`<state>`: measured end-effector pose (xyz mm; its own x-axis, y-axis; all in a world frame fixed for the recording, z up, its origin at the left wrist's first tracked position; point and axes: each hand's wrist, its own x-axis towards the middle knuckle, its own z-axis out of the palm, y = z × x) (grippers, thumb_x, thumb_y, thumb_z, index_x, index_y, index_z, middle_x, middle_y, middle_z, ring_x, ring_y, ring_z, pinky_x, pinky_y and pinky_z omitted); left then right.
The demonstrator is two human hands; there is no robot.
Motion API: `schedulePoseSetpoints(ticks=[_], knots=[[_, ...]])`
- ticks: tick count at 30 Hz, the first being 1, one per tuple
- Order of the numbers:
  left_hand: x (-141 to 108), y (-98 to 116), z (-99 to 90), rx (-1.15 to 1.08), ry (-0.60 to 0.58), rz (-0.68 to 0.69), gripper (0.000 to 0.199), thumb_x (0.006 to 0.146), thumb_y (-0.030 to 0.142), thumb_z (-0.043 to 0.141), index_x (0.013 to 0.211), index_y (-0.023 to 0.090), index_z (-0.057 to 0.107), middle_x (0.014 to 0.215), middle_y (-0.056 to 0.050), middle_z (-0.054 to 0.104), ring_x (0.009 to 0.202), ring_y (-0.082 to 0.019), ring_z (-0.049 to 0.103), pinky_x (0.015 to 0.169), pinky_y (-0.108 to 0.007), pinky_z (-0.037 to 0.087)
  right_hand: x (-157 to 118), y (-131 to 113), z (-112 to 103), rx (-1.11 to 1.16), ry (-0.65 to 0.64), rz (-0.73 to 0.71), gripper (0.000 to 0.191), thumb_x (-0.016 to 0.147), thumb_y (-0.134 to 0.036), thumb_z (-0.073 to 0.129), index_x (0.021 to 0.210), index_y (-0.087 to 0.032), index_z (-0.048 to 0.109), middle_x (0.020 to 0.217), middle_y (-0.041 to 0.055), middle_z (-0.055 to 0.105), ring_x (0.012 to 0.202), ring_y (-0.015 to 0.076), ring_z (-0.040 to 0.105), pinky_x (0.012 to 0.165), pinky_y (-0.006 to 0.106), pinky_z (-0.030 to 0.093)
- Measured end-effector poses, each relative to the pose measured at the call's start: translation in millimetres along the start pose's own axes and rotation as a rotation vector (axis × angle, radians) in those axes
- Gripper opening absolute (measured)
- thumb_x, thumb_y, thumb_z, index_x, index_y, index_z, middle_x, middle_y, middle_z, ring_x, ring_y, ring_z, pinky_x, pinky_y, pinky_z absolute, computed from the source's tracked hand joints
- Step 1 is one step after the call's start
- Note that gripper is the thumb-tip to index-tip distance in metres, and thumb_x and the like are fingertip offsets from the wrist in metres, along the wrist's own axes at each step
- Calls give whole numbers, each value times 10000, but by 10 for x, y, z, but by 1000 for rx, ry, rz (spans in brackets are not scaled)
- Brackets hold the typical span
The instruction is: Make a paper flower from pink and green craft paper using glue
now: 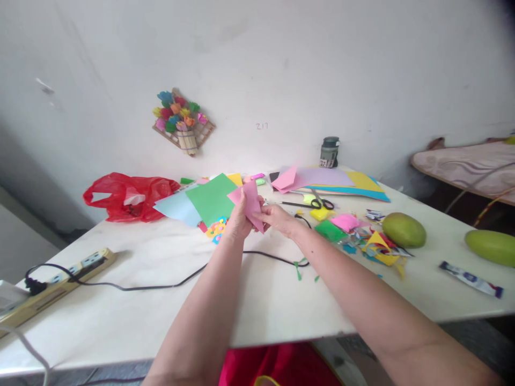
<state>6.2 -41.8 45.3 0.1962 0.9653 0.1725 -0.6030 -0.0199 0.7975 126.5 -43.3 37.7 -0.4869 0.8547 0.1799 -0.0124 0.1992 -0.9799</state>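
A folded piece of pink paper [251, 199] is held up above the middle of the table. My left hand [238, 221] grips it from the left, thumb pressed on its face. From the right, my right hand [277, 219] pinches its lower edge between thumb and fingers; some fingertips are hidden behind the paper. Just behind and to the left lie a green sheet [211, 198] and a light blue sheet [179, 208]. A pair of scissors [322, 203] with black handles rests beyond my right hand. Another folded pink paper [285, 180] sits on stacked coloured sheets [350, 179].
A red plastic bag [156, 190] lies at the left, near a power strip [60, 284] whose black cable [161, 288] crosses the table. Paper scraps [380, 249], two green mangoes [404, 230] and a tube [470, 279] are at the right. A dark bottle [329, 152] stands by the wall.
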Motion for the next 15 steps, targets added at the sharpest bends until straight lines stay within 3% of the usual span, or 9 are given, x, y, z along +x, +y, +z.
schedulePoseSetpoints(ticks=[6,10,15], knots=[[-6,-35,-1,8,-30,-31,507,684,629,524,805,142,598,677,-43,600,513,-138,572,346,-208,377,13,33,41,83,87,-74,327,617,-435,692,650,-115,633,559,29,619,504,138,576,536,278,472],[-4,-31,-5,59,-75,-52,567,691,670,467,823,135,599,582,-32,567,358,-101,477,262,-194,248,-8,3,34,73,62,-31,368,663,-486,643,688,-119,621,571,43,627,514,146,587,526,271,471],[-30,-26,31,54,-12,7,523,705,601,523,1000,175,587,675,-31,622,378,-92,501,275,-181,220,14,40,33,127,124,-100,378,682,-510,612,712,-134,612,585,19,607,556,151,590,585,287,483]])
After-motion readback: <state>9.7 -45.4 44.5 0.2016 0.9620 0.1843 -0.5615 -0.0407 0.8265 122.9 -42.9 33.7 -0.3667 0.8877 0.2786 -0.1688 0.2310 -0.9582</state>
